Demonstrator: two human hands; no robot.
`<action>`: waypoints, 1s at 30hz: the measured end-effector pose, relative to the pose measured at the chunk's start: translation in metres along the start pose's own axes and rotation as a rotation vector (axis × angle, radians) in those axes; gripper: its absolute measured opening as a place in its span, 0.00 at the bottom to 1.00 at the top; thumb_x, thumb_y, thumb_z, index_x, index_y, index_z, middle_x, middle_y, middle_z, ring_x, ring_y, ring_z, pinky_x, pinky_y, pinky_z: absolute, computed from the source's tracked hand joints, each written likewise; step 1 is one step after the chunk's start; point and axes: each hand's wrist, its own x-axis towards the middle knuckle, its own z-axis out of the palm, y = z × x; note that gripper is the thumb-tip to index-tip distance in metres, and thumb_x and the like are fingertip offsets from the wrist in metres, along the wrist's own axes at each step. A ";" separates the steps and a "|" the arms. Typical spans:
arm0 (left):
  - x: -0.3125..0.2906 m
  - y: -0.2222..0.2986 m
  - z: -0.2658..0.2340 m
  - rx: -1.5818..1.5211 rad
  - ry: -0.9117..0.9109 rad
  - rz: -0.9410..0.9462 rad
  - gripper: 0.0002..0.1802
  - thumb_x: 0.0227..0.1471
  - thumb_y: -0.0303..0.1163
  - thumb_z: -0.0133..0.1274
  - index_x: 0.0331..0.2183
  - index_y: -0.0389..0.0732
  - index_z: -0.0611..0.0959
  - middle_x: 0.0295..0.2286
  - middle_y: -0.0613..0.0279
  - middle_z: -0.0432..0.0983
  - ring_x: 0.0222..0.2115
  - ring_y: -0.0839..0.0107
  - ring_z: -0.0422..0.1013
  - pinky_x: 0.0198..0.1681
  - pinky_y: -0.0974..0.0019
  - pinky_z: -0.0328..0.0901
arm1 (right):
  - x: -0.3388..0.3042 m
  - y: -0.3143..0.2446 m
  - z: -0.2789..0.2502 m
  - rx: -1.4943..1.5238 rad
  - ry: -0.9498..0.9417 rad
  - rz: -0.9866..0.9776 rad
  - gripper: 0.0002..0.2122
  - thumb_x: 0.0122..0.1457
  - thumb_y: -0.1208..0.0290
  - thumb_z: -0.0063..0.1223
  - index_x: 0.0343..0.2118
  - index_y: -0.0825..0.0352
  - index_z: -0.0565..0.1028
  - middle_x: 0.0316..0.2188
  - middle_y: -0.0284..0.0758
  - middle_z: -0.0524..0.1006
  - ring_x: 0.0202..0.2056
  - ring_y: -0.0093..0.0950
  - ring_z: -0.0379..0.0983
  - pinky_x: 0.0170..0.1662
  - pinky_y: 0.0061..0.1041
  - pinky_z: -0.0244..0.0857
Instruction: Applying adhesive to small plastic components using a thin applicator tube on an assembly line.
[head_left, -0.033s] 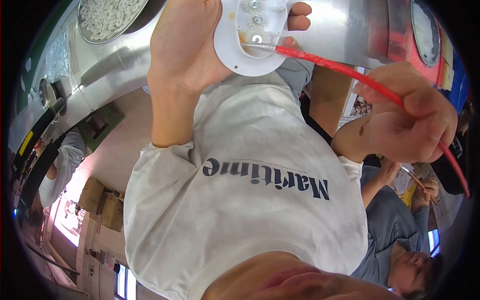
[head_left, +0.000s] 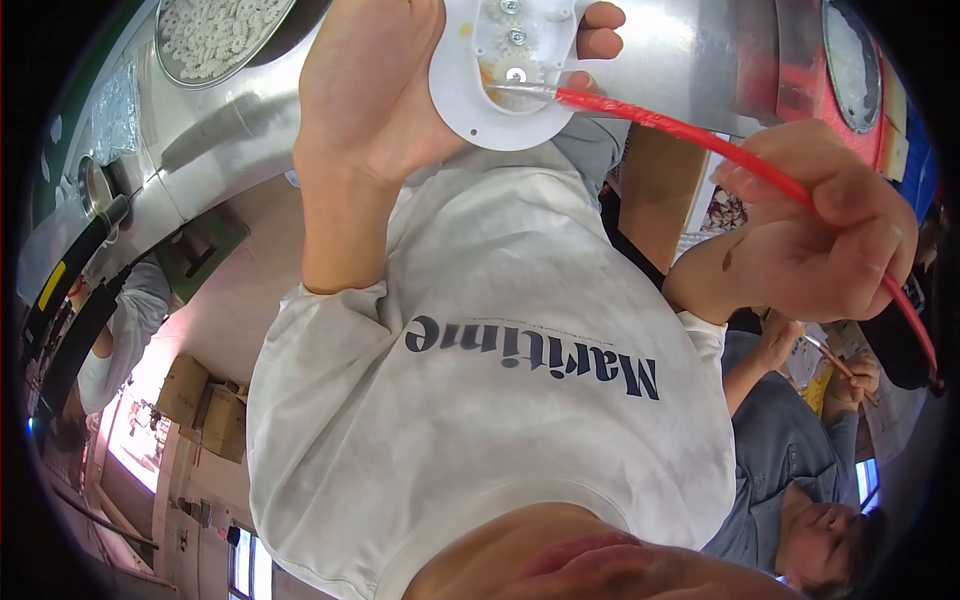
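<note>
My left hand [head_left: 370, 100] grips a round white plastic disc [head_left: 462, 112] near the top of the view, fingers wrapped over its far edge. Small white gears [head_left: 515, 40] with metal screws sit in a row on the disc. My right hand [head_left: 815, 240] pinches a thin red stick [head_left: 660, 118]. Its clear tip lies across the disc beside the lowest gear. My white T-shirt [head_left: 480, 420] fills the middle of the view below both hands.
A shiny steel surface [head_left: 680, 50] carries a metal bowl of small white parts [head_left: 215, 30] at top left and another bowl [head_left: 850, 60] at top right. A person in a blue-grey shirt [head_left: 790, 440] works at lower right, a white-sleeved person [head_left: 120, 320] at left. Cardboard boxes [head_left: 200, 400] stand on the floor.
</note>
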 end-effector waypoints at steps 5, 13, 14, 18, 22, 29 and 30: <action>0.000 -0.001 -0.005 -0.021 -0.017 -0.014 0.34 0.62 0.48 0.18 0.56 0.31 0.60 0.44 0.36 0.69 0.44 0.48 0.69 0.46 0.50 0.66 | -0.001 -0.004 -0.015 -0.033 -0.004 0.076 0.16 0.61 0.67 0.24 0.31 0.73 0.65 0.16 0.50 0.72 0.13 0.35 0.67 0.15 0.30 0.61; 0.002 -0.003 -0.005 -0.032 -0.029 -0.011 0.34 0.62 0.48 0.18 0.57 0.31 0.59 0.45 0.35 0.67 0.44 0.47 0.69 0.47 0.50 0.66 | -0.007 -0.013 -0.031 -0.056 -0.083 0.197 0.16 0.59 0.66 0.25 0.27 0.72 0.65 0.16 0.48 0.72 0.13 0.35 0.66 0.15 0.29 0.59; 0.004 -0.004 -0.007 0.026 -0.072 0.002 0.34 0.62 0.48 0.17 0.57 0.31 0.59 0.45 0.35 0.68 0.44 0.47 0.69 0.46 0.50 0.66 | -0.006 -0.014 -0.032 -0.059 -0.094 0.209 0.16 0.59 0.65 0.25 0.27 0.72 0.65 0.16 0.48 0.71 0.13 0.36 0.66 0.15 0.29 0.58; 0.003 -0.005 -0.007 0.068 -0.094 0.003 0.34 0.62 0.48 0.17 0.56 0.32 0.61 0.44 0.37 0.69 0.43 0.48 0.70 0.45 0.50 0.66 | -0.006 -0.018 -0.034 -0.070 -0.134 0.256 0.16 0.58 0.65 0.26 0.25 0.71 0.65 0.15 0.47 0.71 0.13 0.36 0.66 0.15 0.28 0.58; 0.000 -0.003 -0.008 0.103 -0.109 -0.005 0.34 0.62 0.48 0.17 0.56 0.32 0.61 0.44 0.37 0.69 0.44 0.48 0.69 0.46 0.50 0.65 | -0.006 -0.018 -0.022 -0.043 -0.119 0.236 0.15 0.59 0.65 0.26 0.24 0.70 0.64 0.15 0.47 0.71 0.13 0.35 0.66 0.15 0.29 0.58; 0.000 -0.003 -0.009 0.112 -0.132 -0.045 0.35 0.62 0.49 0.16 0.56 0.31 0.61 0.46 0.36 0.68 0.46 0.47 0.68 0.48 0.49 0.64 | -0.003 -0.019 -0.012 0.027 -0.079 0.194 0.15 0.60 0.65 0.26 0.23 0.68 0.62 0.15 0.47 0.71 0.13 0.34 0.66 0.14 0.29 0.58; 0.000 -0.003 -0.010 0.108 -0.137 -0.053 0.35 0.62 0.49 0.16 0.56 0.31 0.61 0.46 0.36 0.67 0.46 0.46 0.68 0.48 0.49 0.64 | -0.003 -0.018 -0.011 0.036 -0.071 0.188 0.15 0.60 0.65 0.25 0.23 0.68 0.62 0.15 0.47 0.71 0.13 0.34 0.65 0.14 0.29 0.58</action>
